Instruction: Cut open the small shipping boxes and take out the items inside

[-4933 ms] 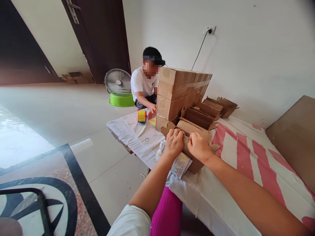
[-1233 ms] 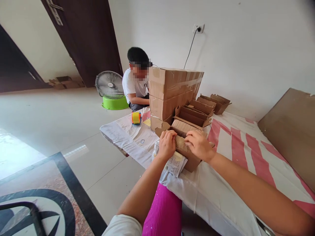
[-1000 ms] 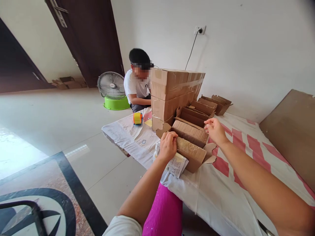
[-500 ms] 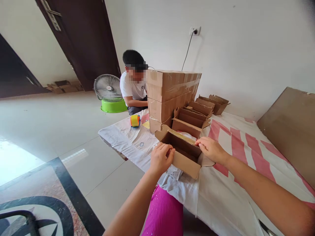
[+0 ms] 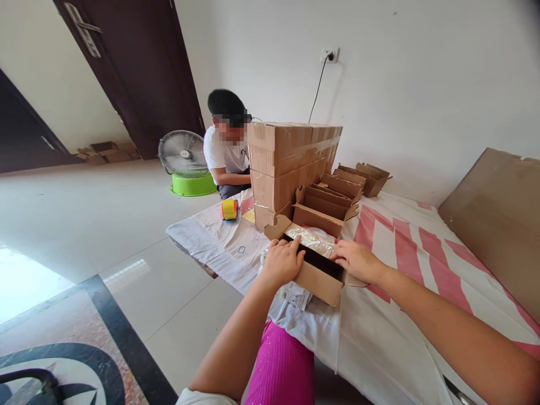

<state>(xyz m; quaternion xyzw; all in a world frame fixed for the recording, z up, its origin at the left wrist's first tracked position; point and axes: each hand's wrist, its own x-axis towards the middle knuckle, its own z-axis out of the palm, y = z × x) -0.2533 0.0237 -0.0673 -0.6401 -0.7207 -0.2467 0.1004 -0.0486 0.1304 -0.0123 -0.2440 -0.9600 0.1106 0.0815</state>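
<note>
An open cardboard box [image 5: 319, 286] sits near the table's front edge, with dark space visible inside it. Along its far side a flap [image 5: 312, 242] with shiny clear tape leans inward over the opening. My left hand [image 5: 283, 260] grips the box's left end, thumb by the near wall and a fingertip on the flap. At the right end, my right hand [image 5: 356, 261] has its fingers curled on the flap's corner; the fingertips are partly hidden. White printed packets [image 5: 296, 296] lie under the near side of the box.
Behind stands a row of open boxes [image 5: 323, 205] beside a stack of taped cartons [image 5: 264, 149]. A yellow tape roll [image 5: 230, 209] rests on the cloth-covered table [image 5: 219, 239]. Across it, a person [image 5: 228, 152] crouches near a fan [image 5: 184, 153]. A large cardboard sheet [image 5: 498, 225] leans at right.
The far flap has tipped inward, showing its taped face and narrowing the opening. Both hands have moved slightly with it, the left fingers reaching further across. The view has shifted a little.
</note>
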